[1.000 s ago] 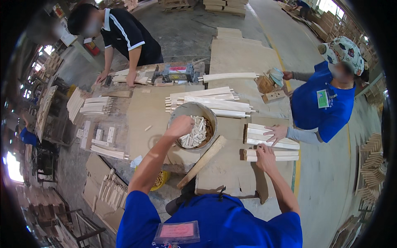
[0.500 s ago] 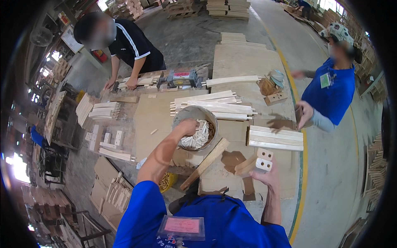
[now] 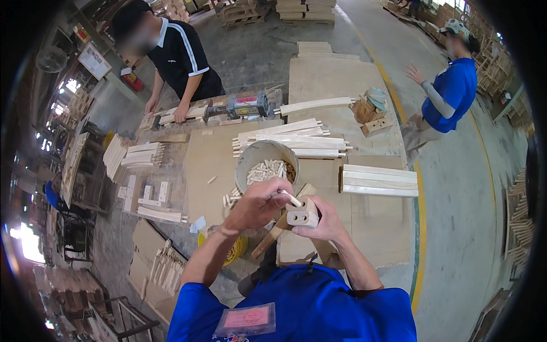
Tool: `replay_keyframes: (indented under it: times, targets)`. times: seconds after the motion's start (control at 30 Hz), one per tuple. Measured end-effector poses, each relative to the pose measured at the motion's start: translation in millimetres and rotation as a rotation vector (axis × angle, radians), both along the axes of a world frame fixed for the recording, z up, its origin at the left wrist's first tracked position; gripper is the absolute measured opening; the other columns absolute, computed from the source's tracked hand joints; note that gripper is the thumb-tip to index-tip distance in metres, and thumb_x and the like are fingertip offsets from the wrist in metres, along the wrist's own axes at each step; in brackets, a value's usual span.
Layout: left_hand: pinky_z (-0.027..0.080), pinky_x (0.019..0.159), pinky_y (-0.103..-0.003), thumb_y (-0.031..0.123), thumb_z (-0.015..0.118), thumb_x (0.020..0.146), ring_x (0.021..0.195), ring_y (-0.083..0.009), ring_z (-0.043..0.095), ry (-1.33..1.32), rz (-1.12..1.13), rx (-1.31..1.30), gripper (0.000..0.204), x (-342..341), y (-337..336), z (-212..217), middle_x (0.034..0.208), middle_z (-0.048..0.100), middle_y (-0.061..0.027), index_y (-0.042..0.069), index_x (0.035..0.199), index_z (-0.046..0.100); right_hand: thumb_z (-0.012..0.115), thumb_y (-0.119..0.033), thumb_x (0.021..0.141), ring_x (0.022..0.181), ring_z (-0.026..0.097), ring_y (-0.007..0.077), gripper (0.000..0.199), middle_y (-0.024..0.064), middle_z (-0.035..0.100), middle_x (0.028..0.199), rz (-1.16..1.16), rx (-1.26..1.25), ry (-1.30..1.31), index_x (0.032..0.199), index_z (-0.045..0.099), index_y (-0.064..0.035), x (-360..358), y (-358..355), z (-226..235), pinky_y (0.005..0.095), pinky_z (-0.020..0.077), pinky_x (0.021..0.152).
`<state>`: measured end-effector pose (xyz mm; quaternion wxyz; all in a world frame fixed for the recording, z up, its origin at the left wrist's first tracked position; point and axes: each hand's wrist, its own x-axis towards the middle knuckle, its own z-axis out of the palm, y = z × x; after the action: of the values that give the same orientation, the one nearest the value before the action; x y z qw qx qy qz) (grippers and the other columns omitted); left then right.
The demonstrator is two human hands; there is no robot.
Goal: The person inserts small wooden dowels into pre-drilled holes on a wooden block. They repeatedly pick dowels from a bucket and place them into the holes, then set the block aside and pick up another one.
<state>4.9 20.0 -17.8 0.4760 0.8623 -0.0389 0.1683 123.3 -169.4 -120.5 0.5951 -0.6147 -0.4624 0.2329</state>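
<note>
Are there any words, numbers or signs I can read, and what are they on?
Nothing clear enough to quote:
Pink badge on the blue shirt: print too blurred.
Small mark on that shirt, below the badge: cut off by the picture's edge.
Red label on the grey machine: blurred.
White notice, back left: too small.
Black shirt: its chest mark is too small.

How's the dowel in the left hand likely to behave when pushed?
The dowel will probably stay stiff, since it looks straight and wooden. It's likely light, being short and slim, and could roll if laid down, given its rounded shape.
</note>
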Motion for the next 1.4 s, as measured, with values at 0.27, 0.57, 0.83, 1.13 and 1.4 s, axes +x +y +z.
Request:
replay_keyframes:
  times: [0.27, 0.57, 0.83, 1.13, 1.4]
  targets:
    - [0.050, 0.069, -0.036, 0.008, 0.061, 0.098, 0.074, -0.0265, 0.062, 0.206, 0.061, -0.073, 0.008, -1.5, -5.0, 1.3, 0.087, 0.062, -0.0131, 0.002, 0.103, 0.060, 0.092, -0.026, 0.063, 0.092, 0.071, 0.0280, 0.067, 0.0126, 0.070, 0.103, 0.063, -0.029, -0.018, 0.120, 0.064, -0.0043, -3.3, 5.9, 3.7, 0.0377, 0.0552, 0.084]
    - [0.051, 0.063, -0.039, 0.008, 0.061, 0.094, 0.070, -0.0349, 0.063, 0.113, 0.100, 0.102, 0.005, 4.8, -7.8, -0.6, 0.078, 0.060, -0.0144, 0.004, 0.095, 0.062, 0.092, -0.026, 0.060, 0.091, 0.071, 0.0319, 0.067, 0.0145, 0.071, 0.103, 0.010, -0.055, -0.019, 0.117, 0.065, -0.0036, 2.5, 15.3, -7.1, 0.0394, 0.0558, 0.081]
    - [0.052, 0.066, -0.035, 0.015, 0.067, 0.094, 0.073, -0.0281, 0.066, 0.149, 0.048, -0.031, 0.016, 17.7, 0.4, -5.1, 0.083, 0.065, -0.0130, 0.004, 0.106, 0.066, 0.090, -0.018, 0.060, 0.091, 0.069, 0.0191, 0.065, 0.0093, 0.071, 0.101, -0.001, -0.074, 0.044, 0.117, 0.065, -0.0025, 9.2, 19.2, -6.3, 0.0344, 0.0540, 0.083]
    - [0.051, 0.066, -0.032, 0.016, 0.076, 0.089, 0.074, -0.0197, 0.064, 0.053, 0.042, -0.077, 0.027, 37.1, 11.9, -6.4, 0.085, 0.067, -0.0085, 0.005, 0.113, 0.069, 0.093, -0.022, 0.060, 0.094, 0.068, 0.0177, 0.076, 0.0084, 0.070, 0.106, -0.020, -0.068, 0.082, 0.126, 0.061, -0.0024, 22.8, 16.8, -5.1, 0.0335, 0.0537, 0.085]
    - [0.055, 0.078, -0.040, 0.022, 0.067, 0.089, 0.086, -0.0304, 0.070, 0.667, 0.144, 0.312, 0.025, 106.0, 131.7, -111.4, 0.093, 0.074, -0.0166, -0.002, 0.093, 0.074, 0.096, -0.025, 0.056, 0.097, 0.064, 0.0150, 0.083, 0.0059, 0.067, 0.108, -0.135, -0.098, 0.322, 0.127, 0.060, -0.0030, 32.2, -10.6, -13.3, 0.0323, 0.0526, 0.086]
